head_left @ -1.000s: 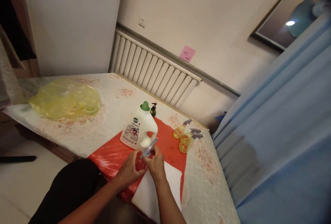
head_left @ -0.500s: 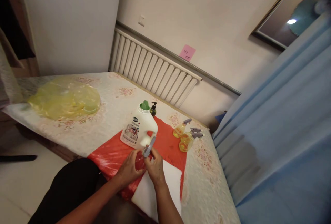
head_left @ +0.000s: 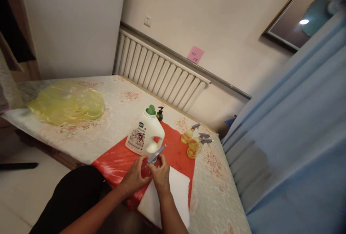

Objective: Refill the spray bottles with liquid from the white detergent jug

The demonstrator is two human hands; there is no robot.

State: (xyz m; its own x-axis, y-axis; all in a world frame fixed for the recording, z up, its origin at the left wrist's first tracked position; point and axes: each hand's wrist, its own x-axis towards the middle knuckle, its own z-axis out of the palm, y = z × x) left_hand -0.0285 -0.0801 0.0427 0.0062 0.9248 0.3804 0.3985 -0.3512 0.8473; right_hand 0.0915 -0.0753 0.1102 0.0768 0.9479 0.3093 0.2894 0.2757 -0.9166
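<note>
Both hands are on a clear spray bottle [head_left: 145, 170] with a grey trigger head [head_left: 157, 154], over the near part of a red plastic sheet [head_left: 174, 142]. My left hand [head_left: 135, 177] is wrapped round the bottle's body. With its fingers closed at the neck just under the trigger head, my right hand [head_left: 161, 176] covers the collar. Just behind them stands a large white detergent jug [head_left: 150, 133] with an open mouth and a green spout [head_left: 151, 110]. Under my right forearm lies a white cloth or pad [head_left: 178, 187].
Several spray bottles with yellow liquid [head_left: 195, 148] stand to the right. A dark pump bottle [head_left: 160, 114] is behind the jug. A crumpled yellow bag [head_left: 65, 102] and a green cap [head_left: 93, 113] lie left on the floral cover [head_left: 119, 100]. A blue curtain [head_left: 286, 129] hangs right.
The grey trigger head has turned on the bottle and now slants lower, pointing more to the right. My right hand's fingers have shifted around the neck; my left hand stays in place.
</note>
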